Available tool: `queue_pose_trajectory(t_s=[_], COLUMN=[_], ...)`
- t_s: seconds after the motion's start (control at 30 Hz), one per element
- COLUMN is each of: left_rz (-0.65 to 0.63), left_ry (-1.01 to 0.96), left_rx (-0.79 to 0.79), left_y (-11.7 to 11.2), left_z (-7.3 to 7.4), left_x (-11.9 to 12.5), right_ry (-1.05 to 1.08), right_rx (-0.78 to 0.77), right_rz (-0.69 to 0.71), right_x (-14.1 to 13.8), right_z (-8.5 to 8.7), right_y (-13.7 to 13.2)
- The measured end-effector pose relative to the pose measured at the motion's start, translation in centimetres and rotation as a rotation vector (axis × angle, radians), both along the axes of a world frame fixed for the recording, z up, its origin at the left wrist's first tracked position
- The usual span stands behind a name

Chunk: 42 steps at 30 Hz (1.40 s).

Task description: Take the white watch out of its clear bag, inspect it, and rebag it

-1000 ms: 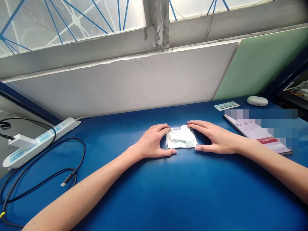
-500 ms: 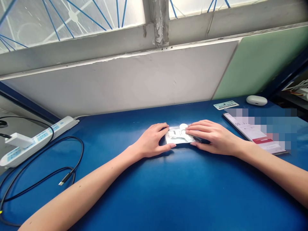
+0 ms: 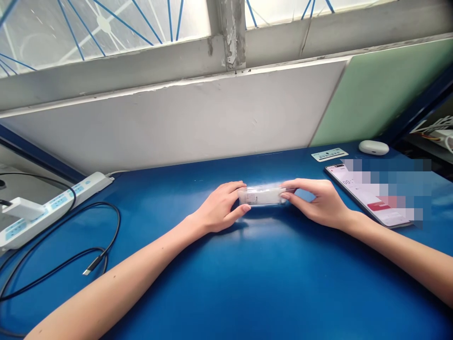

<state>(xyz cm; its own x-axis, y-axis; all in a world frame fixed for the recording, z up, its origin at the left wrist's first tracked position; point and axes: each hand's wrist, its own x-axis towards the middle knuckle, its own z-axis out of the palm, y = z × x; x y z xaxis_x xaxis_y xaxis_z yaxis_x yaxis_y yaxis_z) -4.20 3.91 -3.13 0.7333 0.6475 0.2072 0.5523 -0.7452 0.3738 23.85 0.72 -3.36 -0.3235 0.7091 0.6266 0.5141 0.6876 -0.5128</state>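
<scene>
A small clear plastic package (image 3: 264, 196) with a white, printed panel is held between my two hands near the middle of the blue table. My left hand (image 3: 220, 208) has its thumb and fingers closed around the left end. At the right end, my right hand (image 3: 318, 200) pinches the package between thumb and fingertips. The side facing me is narrow and white, with small dark print too small to read. What lies inside is hidden from this angle.
To the left lie a white power strip (image 3: 76, 192) with a plugged-in white charger (image 3: 24, 209) and a looped black cable (image 3: 118, 226). On the right are a phone (image 3: 377, 200), a printed card (image 3: 330, 155) and a white rounded case (image 3: 373, 148). A wall (image 3: 177, 125) stands behind.
The package has been tipped from lying flat so its white printed side faces me. My right hand has changed from fingers resting across it to a pinch at its right end.
</scene>
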Motion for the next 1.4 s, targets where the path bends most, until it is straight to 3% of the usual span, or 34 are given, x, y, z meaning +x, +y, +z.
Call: queue_pose_trajectory(t_s=[0.2, 0.47, 0.6, 0.77, 0.87, 1.03, 1.4], left_rz=[0.060, 0.005, 0.019, 0.038, 0.054, 0.063, 0.046], left_ry=[-0.095, -0.052, -0.013, 0.037, 0.060, 0.080, 0.081], left_rx=[-0.008, -0.051, -0.061, -0.050, -0.047, -0.030, -0.033], left_y=[-0.2, -0.2, -0.2, -0.3, -0.4, -0.3, -0.2], left_z=[-0.1, 0.4, 0.6, 0.7, 0.7, 0.6, 0.6], left_x=[0.2, 0.2, 0.3, 0.5, 0.6, 0.6, 0.5], right_ry=[0.155, 0.075, -0.017, -0.253, -0.357, -0.471, -0.462], right_rx=[-0.380, -0.488, -0.425, -0.074, 0.014, 0.000, -0.166], right_rz=[-0.045, -0.025, -0.045, -0.008, 0.023, 0.087, 0.067], right_x=[0.0, 0.1, 0.3, 0.7, 1.1, 2.0, 1.8], right_z=[-0.1, -0.5, -0.8, -1.3, -1.1, -0.7, -1.0], right_y=[0.6, 0.8, 0.9, 1.3, 1.5, 1.8, 1.7])
